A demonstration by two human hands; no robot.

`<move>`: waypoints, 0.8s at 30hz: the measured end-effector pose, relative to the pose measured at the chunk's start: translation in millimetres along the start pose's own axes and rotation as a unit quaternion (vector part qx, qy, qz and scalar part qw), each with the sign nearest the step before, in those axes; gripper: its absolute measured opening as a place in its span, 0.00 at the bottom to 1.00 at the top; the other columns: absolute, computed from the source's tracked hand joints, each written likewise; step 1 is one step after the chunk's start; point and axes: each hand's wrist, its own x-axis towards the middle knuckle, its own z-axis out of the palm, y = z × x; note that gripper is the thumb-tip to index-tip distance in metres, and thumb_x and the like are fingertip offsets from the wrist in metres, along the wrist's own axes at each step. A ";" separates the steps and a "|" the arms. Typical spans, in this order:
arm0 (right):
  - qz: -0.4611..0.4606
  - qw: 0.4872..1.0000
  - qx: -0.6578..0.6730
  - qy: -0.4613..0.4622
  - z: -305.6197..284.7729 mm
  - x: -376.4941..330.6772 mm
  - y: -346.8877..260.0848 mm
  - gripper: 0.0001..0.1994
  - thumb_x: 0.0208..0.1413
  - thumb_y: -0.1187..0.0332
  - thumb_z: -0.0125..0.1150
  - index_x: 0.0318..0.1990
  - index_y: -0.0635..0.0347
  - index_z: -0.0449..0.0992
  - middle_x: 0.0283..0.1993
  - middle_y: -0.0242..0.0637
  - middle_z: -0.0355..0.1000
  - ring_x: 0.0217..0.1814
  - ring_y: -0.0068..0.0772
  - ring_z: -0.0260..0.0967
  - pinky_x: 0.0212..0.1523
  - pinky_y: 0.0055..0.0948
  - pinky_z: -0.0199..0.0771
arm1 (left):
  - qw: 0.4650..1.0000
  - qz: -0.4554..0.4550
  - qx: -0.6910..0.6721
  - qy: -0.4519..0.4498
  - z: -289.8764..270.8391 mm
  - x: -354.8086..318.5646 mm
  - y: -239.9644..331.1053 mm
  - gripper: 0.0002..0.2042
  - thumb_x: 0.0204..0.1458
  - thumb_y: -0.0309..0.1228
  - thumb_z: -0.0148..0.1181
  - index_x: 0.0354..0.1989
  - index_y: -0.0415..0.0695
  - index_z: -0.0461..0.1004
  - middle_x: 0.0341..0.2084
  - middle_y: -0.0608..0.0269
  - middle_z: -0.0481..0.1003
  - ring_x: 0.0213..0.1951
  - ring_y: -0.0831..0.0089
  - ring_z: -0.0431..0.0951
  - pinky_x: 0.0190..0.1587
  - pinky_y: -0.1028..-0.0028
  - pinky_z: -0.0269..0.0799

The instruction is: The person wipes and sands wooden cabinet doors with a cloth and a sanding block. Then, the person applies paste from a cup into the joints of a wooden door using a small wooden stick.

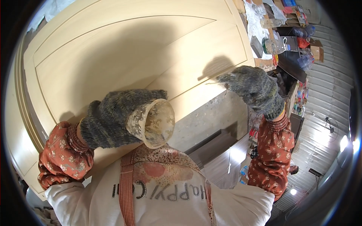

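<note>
A grey knitted work glove covers my left hand (117, 116), which is wrapped round a translucent plastic cup (136, 122). The cup is tilted, its mouth facing me, and its walls are smeared with dried residue. My right hand (250, 88), in a matching glove, is raised over the right edge of a large cream door panel (124, 56). Its fingers are drawn together toward the panel; something thin may stick out at the fingertips, too small to make out. Shallow grooves frame the panel, and shadows of my head and hands fall across it.
Beyond the panel's right end stands a cluttered bench with a plastic jug (274, 46), a grey block (257, 46) and a cardboard box (316, 51). Brown boards (217, 165) lie below the panel's near edge. A corrugated metal wall (332, 75) rises at the right.
</note>
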 end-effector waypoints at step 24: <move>0.311 0.800 0.407 0.314 138.8 -57.8 -29.3 0.12 0.62 0.70 0.56 0.51 0.64 0.75 0.43 0.34 0.77 0.36 0.15 0.73 0.33 0.15 0.73 | 0.999 -0.032 0.010 -0.017 -4.1 25.8 12.3 0.35 0.40 0.40 0.75 0.58 0.38 0.70 0.48 0.54 0.77 0.48 0.62 0.79 0.50 0.69 0.74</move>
